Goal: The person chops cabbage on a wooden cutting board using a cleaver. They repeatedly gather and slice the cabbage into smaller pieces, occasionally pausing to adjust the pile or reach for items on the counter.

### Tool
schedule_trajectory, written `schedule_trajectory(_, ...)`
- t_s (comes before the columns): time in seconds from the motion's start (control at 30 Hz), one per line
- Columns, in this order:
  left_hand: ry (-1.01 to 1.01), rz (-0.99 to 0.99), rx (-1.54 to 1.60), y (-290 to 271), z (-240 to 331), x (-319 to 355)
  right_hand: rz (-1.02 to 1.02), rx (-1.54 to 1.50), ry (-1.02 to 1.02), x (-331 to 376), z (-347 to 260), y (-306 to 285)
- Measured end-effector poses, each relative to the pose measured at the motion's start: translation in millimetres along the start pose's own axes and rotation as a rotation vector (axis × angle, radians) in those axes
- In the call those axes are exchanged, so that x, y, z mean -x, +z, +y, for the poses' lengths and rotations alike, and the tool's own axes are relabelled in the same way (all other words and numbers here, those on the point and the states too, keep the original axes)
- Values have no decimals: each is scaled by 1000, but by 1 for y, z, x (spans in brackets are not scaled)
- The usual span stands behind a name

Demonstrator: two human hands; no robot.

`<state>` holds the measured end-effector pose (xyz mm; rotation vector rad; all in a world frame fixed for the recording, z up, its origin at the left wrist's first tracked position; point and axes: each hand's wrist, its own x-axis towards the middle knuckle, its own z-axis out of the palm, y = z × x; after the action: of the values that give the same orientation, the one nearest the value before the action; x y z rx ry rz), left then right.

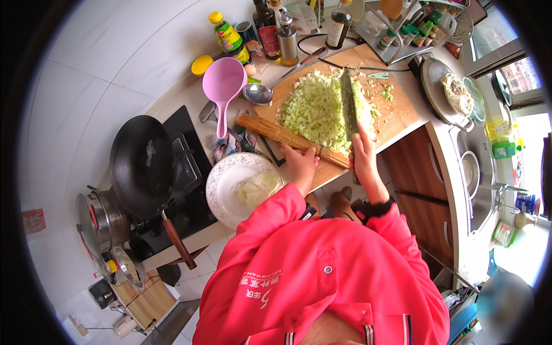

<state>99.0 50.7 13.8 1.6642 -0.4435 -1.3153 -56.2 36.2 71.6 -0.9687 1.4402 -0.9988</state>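
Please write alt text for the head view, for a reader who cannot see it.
A person's right hand holds a large knife amid chopped green vegetable on a wooden board, while the left hand touches a long brown stick at the board's near side. A white patterned dish and a black pan are to the left.

Shirt: bright coral-red top point(368, 270), smooth and softly creased.
Sleeves: long, the same red on both arms.
Front: stitched placket point(326, 257) with a round, pale, metallic-looking snap point(328, 269).
Chest print: white lettering point(261, 282) on the wearer's left.
Collar: red, with black-and-white stripes point(407, 330).
Right wrist: black band point(382, 209), cuff or wristband unclear.
Hands: left hand point(302, 165) and right hand point(365, 161), both bare.
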Motion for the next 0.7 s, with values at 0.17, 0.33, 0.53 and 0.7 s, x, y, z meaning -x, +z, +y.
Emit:
schedule_trajectory(0.17,-21,-26,41,2,2,-1,30,139,4,2,-3,6)
schedule_trajectory(0.33,0,13,41,5,5,1,-73,53,-88,-8,3,10)
schedule_trajectory(0.53,-26,19,55,2,6,5,-94,299,-71,-11,4,14)
schedule_trajectory(0.7,-8,24,24,-3,1,8,-112,193,-4,-7,0,17)
